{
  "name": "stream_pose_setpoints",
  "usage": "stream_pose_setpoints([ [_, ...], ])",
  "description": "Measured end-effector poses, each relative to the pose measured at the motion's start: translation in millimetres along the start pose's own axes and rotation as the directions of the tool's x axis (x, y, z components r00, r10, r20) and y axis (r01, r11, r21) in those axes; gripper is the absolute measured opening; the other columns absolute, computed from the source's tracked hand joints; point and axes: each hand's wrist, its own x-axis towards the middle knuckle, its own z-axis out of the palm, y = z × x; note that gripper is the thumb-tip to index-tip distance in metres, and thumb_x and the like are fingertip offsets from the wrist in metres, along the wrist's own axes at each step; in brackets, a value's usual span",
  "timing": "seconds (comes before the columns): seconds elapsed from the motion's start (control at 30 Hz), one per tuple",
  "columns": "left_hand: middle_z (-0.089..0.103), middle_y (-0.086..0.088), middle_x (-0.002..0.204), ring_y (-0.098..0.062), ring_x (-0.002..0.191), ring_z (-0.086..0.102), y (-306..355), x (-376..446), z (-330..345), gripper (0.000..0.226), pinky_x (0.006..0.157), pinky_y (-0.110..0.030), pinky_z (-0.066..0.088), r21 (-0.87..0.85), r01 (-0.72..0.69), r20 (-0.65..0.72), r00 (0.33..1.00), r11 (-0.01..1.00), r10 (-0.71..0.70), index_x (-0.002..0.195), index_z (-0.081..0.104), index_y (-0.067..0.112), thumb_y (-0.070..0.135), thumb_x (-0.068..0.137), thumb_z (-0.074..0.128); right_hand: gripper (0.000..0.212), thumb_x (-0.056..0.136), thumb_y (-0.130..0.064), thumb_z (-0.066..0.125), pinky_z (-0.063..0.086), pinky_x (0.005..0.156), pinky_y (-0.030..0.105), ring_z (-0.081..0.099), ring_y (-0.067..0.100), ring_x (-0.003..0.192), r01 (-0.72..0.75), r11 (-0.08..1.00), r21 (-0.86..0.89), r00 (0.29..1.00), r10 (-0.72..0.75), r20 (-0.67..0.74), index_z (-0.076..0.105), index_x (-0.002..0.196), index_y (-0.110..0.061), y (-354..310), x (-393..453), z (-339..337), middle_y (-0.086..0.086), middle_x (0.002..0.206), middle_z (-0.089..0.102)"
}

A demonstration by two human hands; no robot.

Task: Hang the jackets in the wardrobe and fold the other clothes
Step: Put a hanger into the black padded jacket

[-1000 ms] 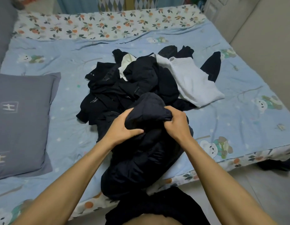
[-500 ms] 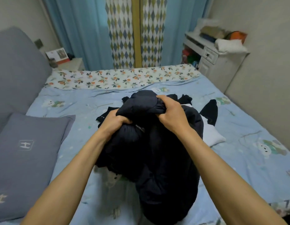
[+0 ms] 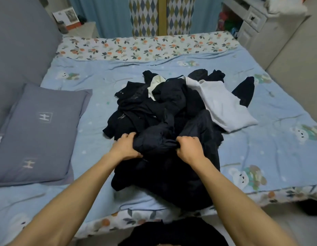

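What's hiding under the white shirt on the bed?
The white shirt lies partly on the pile of dark clothes and partly on the blue bedsheet. A dark sleeve pokes out behind it. Anything directly beneath is covered.

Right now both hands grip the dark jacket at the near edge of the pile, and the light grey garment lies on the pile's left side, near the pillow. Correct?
Not quite. The left hand and right hand do grip the dark jacket at the near edge of the pile, but the head view shows the light grey garment on the pile's right side, away from the pillow.
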Motion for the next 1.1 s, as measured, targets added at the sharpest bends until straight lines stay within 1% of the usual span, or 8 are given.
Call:
stream_pose_setpoints([
  [0.13, 0.015, -0.005, 0.163, -0.028, 0.149, 0.013, 49, -9, 9, 0.098, 0.121, -0.046, 0.014, 0.289, -0.449, -0.103, 0.863, 0.846, 0.494, 0.155, 0.022, 0.032, 0.053, 0.074, 0.074, 0.017, 0.086, -0.031, 0.065, 0.036, 0.061, 0.033, 0.063, 0.030, 0.086, -0.019, 0.983, 0.185, 0.995, 0.036, -0.089, 0.064, 0.097, -0.018, -13, -23, 0, 0.006, 0.090, 0.069],
  [0.3, 0.067, 0.001, 0.105, -0.026, 0.111, 0.058, 66, -12, 29, 0.023, 0.096, -0.039, 0.035, 0.363, -0.500, 0.002, 0.844, 0.786, 0.536, 0.094, 0.058, 0.031, 0.048, 0.079, 0.063, 0.021, 0.089, -0.032, 0.063, 0.037, 0.067, 0.034, 0.062, 0.031, 0.093, -0.037, 0.996, 0.085, 0.999, 0.039, -0.018, 0.067, 0.103, -0.017, -9, -43, 4, 0.006, 0.099, 0.066],
  [0.4, 0.055, -0.005, 0.128, -0.029, 0.124, 0.049, 41, -20, 56, 0.069, 0.101, -0.039, 0.036, 0.172, -0.430, -0.177, 0.872, 0.886, 0.457, 0.128, 0.057, 0.030, 0.065, 0.070, 0.069, 0.015, 0.091, -0.022, 0.057, 0.038, 0.065, 0.034, 0.062, 0.036, 0.091, -0.132, 0.991, 0.013, 0.989, 0.131, 0.062, 0.066, 0.098, -0.012, 4, -59, 15, 0.010, 0.098, 0.065],
  [0.5, 0.029, -0.008, 0.155, -0.028, 0.144, 0.028, 12, -35, 74, 0.111, 0.117, -0.042, 0.028, -0.365, -0.084, -0.160, 0.987, 0.927, 0.026, 0.152, 0.030, 0.026, 0.069, 0.062, 0.079, 0.010, 0.087, -0.011, 0.053, 0.036, 0.065, 0.034, 0.061, 0.038, 0.087, -0.251, 0.968, -0.002, 0.954, 0.247, 0.168, 0.060, 0.094, -0.011, 11, -75, 23, 0.010, 0.088, 0.060],
  [0.63, 0.055, 0.000, 0.141, -0.020, 0.130, 0.051, 24, -49, 97, 0.064, 0.102, -0.024, 0.039, -0.578, -0.163, 0.002, 0.980, 0.800, 0.201, 0.143, 0.049, 0.017, 0.025, 0.085, 0.075, 0.038, 0.087, -0.018, 0.054, 0.038, 0.087, 0.042, 0.057, 0.037, 0.104, -0.220, 0.968, 0.117, 0.956, 0.190, 0.224, 0.055, 0.124, -0.014, 10, -74, 19, 0.011, 0.109, 0.060],
  [0.8, 0.055, 0.000, 0.141, -0.009, 0.132, 0.047, 49, -62, 112, 0.050, 0.109, -0.018, 0.034, -0.669, -0.301, -0.093, 0.941, 0.680, 0.325, 0.140, 0.054, 0.012, 0.004, 0.092, 0.065, 0.110, 0.081, -0.050, 0.071, 0.014, 0.120, 0.051, 0.018, 0.030, 0.147, 0.086, 0.996, -0.012, 0.907, -0.073, 0.414, -0.006, 0.157, -0.030, -1, -68, 24, 0.007, 0.163, 0.009],
  [0.97, 0.054, 0.017, 0.134, -0.002, 0.131, 0.047, 9, -68, 124, 0.057, 0.113, -0.029, 0.036, -0.738, -0.143, 0.046, 0.964, 0.660, 0.261, 0.129, 0.056, 0.039, 0.023, 0.081, 0.081, 0.025, 0.093, -0.021, 0.053, 0.046, 0.069, 0.038, 0.060, 0.034, 0.096, 0.085, 0.993, -0.082, 0.992, -0.076, 0.098, 0.053, 0.118, -0.017, -6, -74, 43, 0.008, 0.108, 0.057],
  [1.1, 0.033, 0.001, 0.154, -0.022, 0.144, 0.028, -24, -75, 146, 0.108, 0.114, -0.038, 0.031, -0.513, 0.034, 0.177, 0.982, 0.858, 0.067, 0.153, 0.032, 0.024, 0.044, 0.064, 0.089, 0.014, 0.095, -0.014, 0.050, 0.044, 0.062, 0.038, 0.059, 0.035, 0.081, -0.085, 0.986, 0.144, 0.991, 0.099, -0.090, 0.058, 0.106, -0.012, -1, -80, 42, 0.011, 0.096, 0.061],
])
